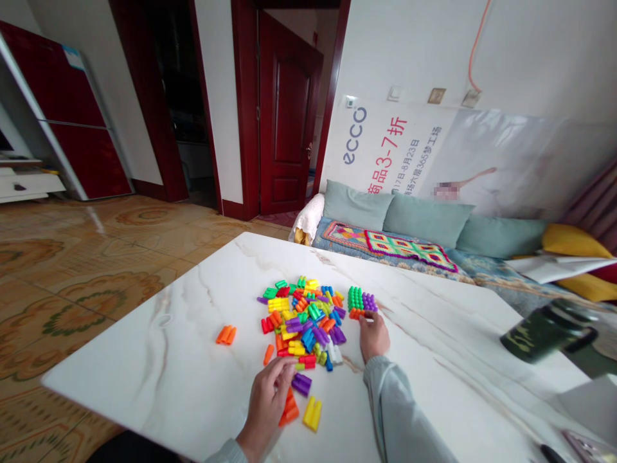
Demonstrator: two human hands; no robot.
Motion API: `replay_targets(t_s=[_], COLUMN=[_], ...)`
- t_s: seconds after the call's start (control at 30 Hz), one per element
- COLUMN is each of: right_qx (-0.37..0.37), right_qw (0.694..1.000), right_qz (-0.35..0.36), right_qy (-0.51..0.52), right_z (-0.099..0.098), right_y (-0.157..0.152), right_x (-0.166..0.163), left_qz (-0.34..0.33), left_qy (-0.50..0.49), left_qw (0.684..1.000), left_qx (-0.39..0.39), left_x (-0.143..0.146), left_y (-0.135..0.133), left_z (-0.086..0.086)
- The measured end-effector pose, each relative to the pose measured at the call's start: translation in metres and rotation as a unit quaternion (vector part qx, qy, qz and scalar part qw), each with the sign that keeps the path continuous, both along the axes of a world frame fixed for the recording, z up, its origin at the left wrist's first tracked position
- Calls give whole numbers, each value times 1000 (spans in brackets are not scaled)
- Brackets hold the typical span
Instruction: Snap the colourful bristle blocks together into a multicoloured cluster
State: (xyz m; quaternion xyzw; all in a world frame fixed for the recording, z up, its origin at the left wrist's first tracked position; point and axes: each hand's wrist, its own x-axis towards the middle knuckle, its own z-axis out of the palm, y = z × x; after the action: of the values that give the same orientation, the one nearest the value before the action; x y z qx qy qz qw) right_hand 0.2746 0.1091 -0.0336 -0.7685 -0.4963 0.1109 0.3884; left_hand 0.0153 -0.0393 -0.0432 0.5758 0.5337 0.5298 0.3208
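Observation:
A heap of colourful plastic blocks [308,321], each made of joined rounded tubes, covers the middle of the white marble-look table [159,360]. Beyond my right hand [375,337], green blocks [355,298] and purple blocks [369,302] stand side by side in neat rows. Its fingertips are closed on an orange block [355,314] against the near end of the green rows. My left hand [270,395] is at the heap's near edge, thumb and fingers pinched beside a red block [307,361]; what they hold is unclear. Close to it lie a purple block [301,384] and a yellow block [312,413].
An orange block [226,335] lies apart on the left. A dark green flask [547,329] lies or leans at the table's right side. Behind the table is a sofa with pale green cushions [427,218]. A red door [289,116] stands ajar beyond.

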Motion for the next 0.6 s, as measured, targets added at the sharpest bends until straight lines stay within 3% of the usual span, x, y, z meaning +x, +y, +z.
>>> replay_targets(t_s=[0.37,0.6], right_qx=[16,22], right_qw=[1000,996], right_qz=[-8,68], right_qy=[-13,-55], right_z=[-2,-2], right_y=[2,-38], right_x=[0,-3], left_qz=[5,12], left_qy=[10,13], left_qw=[1000,1000], left_qx=[11,13], left_x=[1,2], left_y=[-2,2], left_z=[9,3])
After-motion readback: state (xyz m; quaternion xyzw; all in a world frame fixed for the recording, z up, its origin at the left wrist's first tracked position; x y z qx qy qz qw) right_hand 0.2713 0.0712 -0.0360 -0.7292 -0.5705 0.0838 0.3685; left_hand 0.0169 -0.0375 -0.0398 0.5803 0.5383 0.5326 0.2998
